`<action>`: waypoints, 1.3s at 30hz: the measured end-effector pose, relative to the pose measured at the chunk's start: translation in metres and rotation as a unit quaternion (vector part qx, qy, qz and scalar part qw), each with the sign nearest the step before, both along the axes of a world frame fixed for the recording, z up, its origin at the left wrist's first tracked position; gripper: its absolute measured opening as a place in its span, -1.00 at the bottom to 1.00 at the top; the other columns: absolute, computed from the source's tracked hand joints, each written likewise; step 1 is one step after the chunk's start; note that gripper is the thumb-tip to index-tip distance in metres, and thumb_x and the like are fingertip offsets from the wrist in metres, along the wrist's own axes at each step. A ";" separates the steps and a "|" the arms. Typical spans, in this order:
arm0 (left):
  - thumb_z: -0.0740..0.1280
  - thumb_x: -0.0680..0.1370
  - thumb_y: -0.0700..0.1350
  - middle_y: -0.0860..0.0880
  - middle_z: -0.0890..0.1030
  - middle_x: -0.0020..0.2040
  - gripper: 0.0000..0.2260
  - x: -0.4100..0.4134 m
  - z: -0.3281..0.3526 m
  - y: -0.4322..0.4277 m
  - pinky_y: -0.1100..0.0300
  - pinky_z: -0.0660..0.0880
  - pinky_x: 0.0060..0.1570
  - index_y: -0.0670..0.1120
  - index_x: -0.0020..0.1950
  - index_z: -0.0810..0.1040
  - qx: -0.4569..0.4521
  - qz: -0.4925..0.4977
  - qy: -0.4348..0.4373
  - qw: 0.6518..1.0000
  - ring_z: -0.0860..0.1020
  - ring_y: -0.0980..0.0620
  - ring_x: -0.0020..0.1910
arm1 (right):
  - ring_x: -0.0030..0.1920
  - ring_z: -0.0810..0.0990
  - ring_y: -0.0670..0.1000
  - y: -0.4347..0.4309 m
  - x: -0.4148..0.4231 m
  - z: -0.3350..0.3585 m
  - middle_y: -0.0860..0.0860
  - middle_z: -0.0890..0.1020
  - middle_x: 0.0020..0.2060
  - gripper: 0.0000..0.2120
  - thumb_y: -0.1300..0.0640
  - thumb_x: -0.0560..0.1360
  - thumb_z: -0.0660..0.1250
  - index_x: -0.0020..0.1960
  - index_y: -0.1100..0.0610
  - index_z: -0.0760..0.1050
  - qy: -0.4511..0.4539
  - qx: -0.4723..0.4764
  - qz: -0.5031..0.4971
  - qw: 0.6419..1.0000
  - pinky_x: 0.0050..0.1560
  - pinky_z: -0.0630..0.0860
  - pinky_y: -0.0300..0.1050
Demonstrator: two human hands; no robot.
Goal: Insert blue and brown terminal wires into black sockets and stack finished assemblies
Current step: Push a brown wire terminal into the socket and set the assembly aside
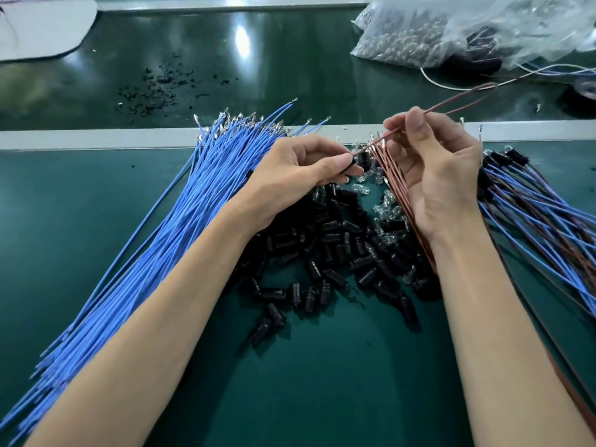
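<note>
left hand (300,169) pinches a black socket (351,160), right hand (435,175) pinches a brown wire (451,103); the plastic bag (503,24) far right on the desk (96,195) holds what look like clear bulbs (396,40).

A factory work place, by the look of it. A long green table (80,204) with a grey rail (96,137) across it and a shiny dark green strip (290,69) behind. Heaps of the same small parts, far too many for a home: a big fan of blue wires (180,221), a pile of black sockets (325,253), a bunch of brown wires (398,195). On the right, a stack of done pieces (532,204) with both wire colours. At the back, a clear bag (419,33) full of tiny clear bulbs.
</note>
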State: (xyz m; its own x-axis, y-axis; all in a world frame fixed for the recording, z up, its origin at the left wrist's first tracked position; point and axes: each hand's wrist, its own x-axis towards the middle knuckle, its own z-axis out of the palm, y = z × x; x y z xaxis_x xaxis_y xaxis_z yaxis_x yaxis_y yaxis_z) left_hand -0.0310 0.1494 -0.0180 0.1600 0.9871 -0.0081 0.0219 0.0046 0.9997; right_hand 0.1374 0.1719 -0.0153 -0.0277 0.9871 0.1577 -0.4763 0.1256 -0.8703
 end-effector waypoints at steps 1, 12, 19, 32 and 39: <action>0.33 0.56 -0.26 -0.03 0.71 -0.15 -0.93 0.000 0.000 0.000 0.34 0.53 -0.07 -0.13 -0.04 0.59 0.002 -0.007 0.007 1.000 0.66 0.11 -0.13 | -0.28 0.62 -0.09 0.001 0.000 -0.001 0.01 0.68 -0.30 -0.72 0.28 0.52 0.32 -0.32 0.11 0.65 -0.018 -0.003 -0.009 1.000 -0.22 0.56 -0.30; 0.40 0.49 -0.28 -0.03 0.71 -0.14 -0.90 -0.002 0.001 -0.002 0.31 0.52 -0.05 -0.14 -0.03 0.59 0.003 0.002 0.008 1.000 0.66 0.09 -0.11 | -0.37 0.56 -0.10 0.001 -0.002 -0.005 0.02 0.66 -0.28 -0.94 0.26 0.52 0.34 -0.11 0.15 0.57 -0.060 -0.003 0.025 0.998 -0.31 0.50 -0.30; 0.40 0.50 -0.25 -0.02 0.71 -0.15 -0.91 0.005 0.018 -0.006 0.33 0.54 -0.22 -0.14 -0.02 0.58 -0.028 -0.022 0.022 0.999 0.61 0.14 -0.31 | -0.28 0.54 -0.01 -0.003 0.008 0.002 0.09 0.66 -0.23 -0.80 0.23 0.47 0.14 -0.11 0.17 0.55 0.072 -0.001 0.090 0.993 -0.26 0.45 -0.24; 0.40 0.51 -0.14 -0.06 0.71 -0.10 -0.94 0.011 0.026 -0.012 0.38 0.53 -0.13 -0.08 -0.04 0.62 -0.112 -0.105 0.049 0.987 0.65 0.13 -0.12 | -0.41 0.49 -0.11 -0.003 0.000 -0.002 -0.03 0.62 -0.40 -0.87 0.13 0.46 0.37 -0.23 0.16 0.60 -0.150 0.004 0.086 0.985 -0.39 0.46 -0.29; 0.42 0.46 -0.17 -0.12 0.71 -0.11 -0.89 0.004 0.027 -0.011 0.36 0.54 -0.23 -0.14 -0.04 0.59 -0.147 -0.111 0.009 0.983 0.68 0.04 -0.22 | -0.49 0.48 -0.14 0.002 0.003 0.002 -0.05 0.62 -0.44 -0.83 0.20 0.59 0.26 -0.18 0.13 0.43 -0.025 -0.083 0.038 0.996 -0.47 0.39 -0.38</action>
State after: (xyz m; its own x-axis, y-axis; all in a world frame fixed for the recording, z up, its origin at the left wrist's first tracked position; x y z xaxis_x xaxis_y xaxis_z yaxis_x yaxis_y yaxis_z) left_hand -0.0266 0.1387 0.0086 0.3678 0.8828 -0.2923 0.0728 0.2860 0.9555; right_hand 0.1402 0.1740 -0.0133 -0.1074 0.9942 -0.0103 -0.4353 -0.0563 -0.8985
